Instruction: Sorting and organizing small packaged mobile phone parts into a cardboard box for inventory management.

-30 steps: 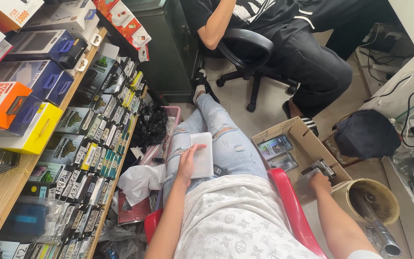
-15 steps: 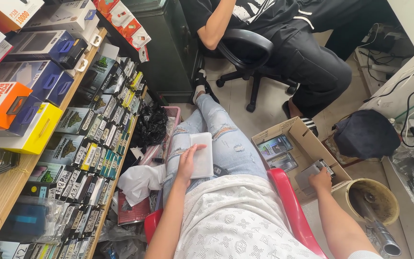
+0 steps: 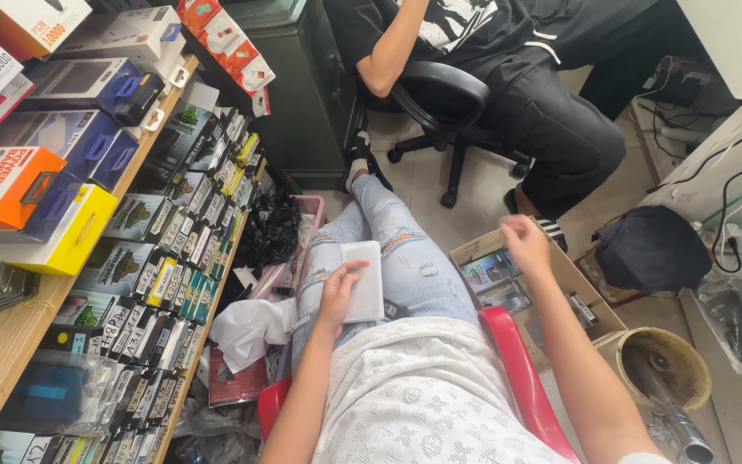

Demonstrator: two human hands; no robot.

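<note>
We're looking down into a cramped stockroom: a wooden shelf runs along the left, stacked with boxed goods in orange, yellow and blue, and below it hang rows of small packaged items. The floor is pale tile. The person sits on a red stool, legs in ripped light jeans stretched forward. Another person in black sits in a black office chair just beyond the feet.

On the lap lies a white flat rectangular piece, plain and unmarked on its top face, resting on the left thigh. The left hand lies on its near left edge, fingers spread flat against it, thumb alongside, pressing rather than gripping.

The right hand is raised above an open cardboard box beside the stool, which holds small flat packages. Its fingers curl loosely inward, and it's blurred, so whether anything sits inside them I cannot tell. A tan bucket stands near the right, just beside the box.
</note>
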